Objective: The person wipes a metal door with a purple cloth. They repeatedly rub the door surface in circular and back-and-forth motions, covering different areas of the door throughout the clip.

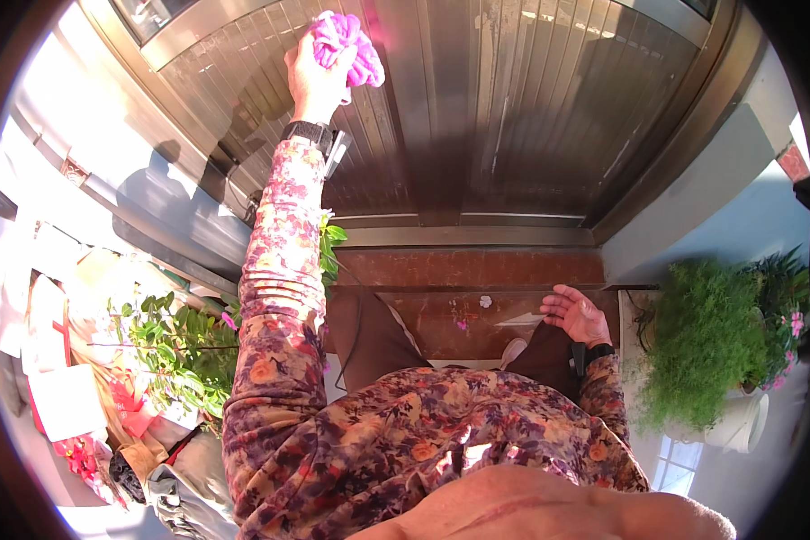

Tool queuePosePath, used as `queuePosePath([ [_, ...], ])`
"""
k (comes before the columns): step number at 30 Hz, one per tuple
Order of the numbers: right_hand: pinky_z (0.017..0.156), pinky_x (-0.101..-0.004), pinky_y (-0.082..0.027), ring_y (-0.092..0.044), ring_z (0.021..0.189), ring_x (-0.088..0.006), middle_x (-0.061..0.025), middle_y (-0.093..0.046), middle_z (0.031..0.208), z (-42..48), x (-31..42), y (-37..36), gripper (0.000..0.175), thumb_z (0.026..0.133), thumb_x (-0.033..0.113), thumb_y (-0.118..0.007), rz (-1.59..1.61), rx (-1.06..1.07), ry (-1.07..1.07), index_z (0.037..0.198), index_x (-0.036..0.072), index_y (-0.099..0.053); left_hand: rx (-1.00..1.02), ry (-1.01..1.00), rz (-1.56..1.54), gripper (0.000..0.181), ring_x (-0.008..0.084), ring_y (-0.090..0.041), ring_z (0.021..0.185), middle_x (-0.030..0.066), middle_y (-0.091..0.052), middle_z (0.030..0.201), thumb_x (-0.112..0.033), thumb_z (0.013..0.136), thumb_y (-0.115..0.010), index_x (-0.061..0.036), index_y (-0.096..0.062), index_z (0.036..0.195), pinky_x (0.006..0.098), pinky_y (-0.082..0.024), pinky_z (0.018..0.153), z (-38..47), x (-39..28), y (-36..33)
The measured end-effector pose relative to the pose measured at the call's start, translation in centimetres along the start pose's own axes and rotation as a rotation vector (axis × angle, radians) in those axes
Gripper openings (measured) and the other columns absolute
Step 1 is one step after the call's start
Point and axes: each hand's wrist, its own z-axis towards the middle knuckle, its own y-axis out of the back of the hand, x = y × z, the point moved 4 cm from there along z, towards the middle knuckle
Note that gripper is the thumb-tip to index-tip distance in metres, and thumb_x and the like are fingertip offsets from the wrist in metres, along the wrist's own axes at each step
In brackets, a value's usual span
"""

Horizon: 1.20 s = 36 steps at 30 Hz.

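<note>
My left hand (316,75) reaches far up the picture and grips a crumpled pink cloth (348,51). The cloth is against or close to the ribbed metal door (439,128); I cannot tell if it touches. A black strap (310,133) circles my left wrist. My right hand (576,316) hangs low on the right, palm partly up, fingers loosely apart with nothing in them. Another dark wrist strap (590,354) is on that side. Below the door runs a reddish-brown step (472,268).
Leafy potted plants with pink flowers (169,351) and several bags and boxes (67,403) crowd the left. On the right stand a feathery green plant (705,344) and a white pot (739,424). Fallen petals (485,302) lie on the step near my feet. Walls flank the door.
</note>
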Motion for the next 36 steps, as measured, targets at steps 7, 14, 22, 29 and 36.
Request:
queuePosePath([
  [7, 0.102, -0.0493, -0.047, -0.058, 0.123, -0.0354, -0.0208, -0.059, 0.132, 0.5, 0.0, -1.0, 0.075, 0.085, 0.044, -0.074, 0.033, -0.019, 0.016, 0.142, 0.003, -0.046, -0.174, -0.661, 0.348, 0.064, 0.042, -0.048, 0.121, 0.0192, -0.048, 0.135, -0.026, 0.072, -0.084, -0.0144, -0.057, 0.129, 0.055, -0.047, 0.094, 2.7, -11.7, -6.0],
  [14, 0.102, -0.0499, -0.046, -0.058, 0.122, -0.0351, -0.0208, -0.059, 0.132, 0.9, 0.0, -1.4, 0.074, 0.086, 0.044, -0.072, 0.048, -0.016, 0.001, 0.142, 0.003, -0.046, 0.25, -0.412, 0.699, 0.067, 0.0433, -0.048, 0.111, 0.0116, -0.048, 0.126, -0.021, 0.069, -0.082, -0.0356, -0.058, 0.13, 0.0504, -0.056, 0.085, -7.6, -2.8, -12.1],
  [22, 0.102, -0.0498, -0.046, -0.058, 0.122, -0.0348, -0.0209, -0.059, 0.132, 0.3, -0.1, -1.2, 0.072, 0.088, 0.043, -0.071, 0.05, -0.002, 0.027, 0.142, 0.003, -0.046, 0.423, -0.03, 0.471, 0.06, 0.0393, -0.051, 0.12, 0.0123, -0.049, 0.133, -0.03, 0.074, -0.082, -0.028, -0.061, 0.131, 0.0484, -0.049, 0.1, -8.2, -3.0, -8.5],
  [29, 0.102, -0.05, -0.046, -0.057, 0.123, -0.0354, -0.0219, -0.058, 0.132, 1.0, -0.2, -1.2, 0.072, 0.088, 0.042, -0.071, 0.063, -0.011, 0.005, 0.142, 0.002, -0.045, 0.036, -0.493, 0.502, 0.068, 0.0527, -0.044, 0.12, 0.0196, -0.041, 0.141, -0.026, 0.076, -0.081, -0.0227, -0.054, 0.138, 0.059, -0.047, 0.095, 1.1, -13.5, -9.7],
  [36, 0.103, -0.05, -0.046, -0.057, 0.124, -0.036, -0.0212, -0.059, 0.132, 1.0, -0.2, -0.9, 0.07, 0.089, 0.04, -0.07, 0.067, -0.002, 0.016, 0.143, 0.002, -0.045, 0.172, -0.516, 0.673, 0.069, 0.0437, -0.048, 0.106, 0.0129, -0.045, 0.126, -0.023, 0.076, -0.077, -0.0399, -0.052, 0.138, 0.0512, -0.057, 0.079, -3.9, -6.8, -13.0],
])
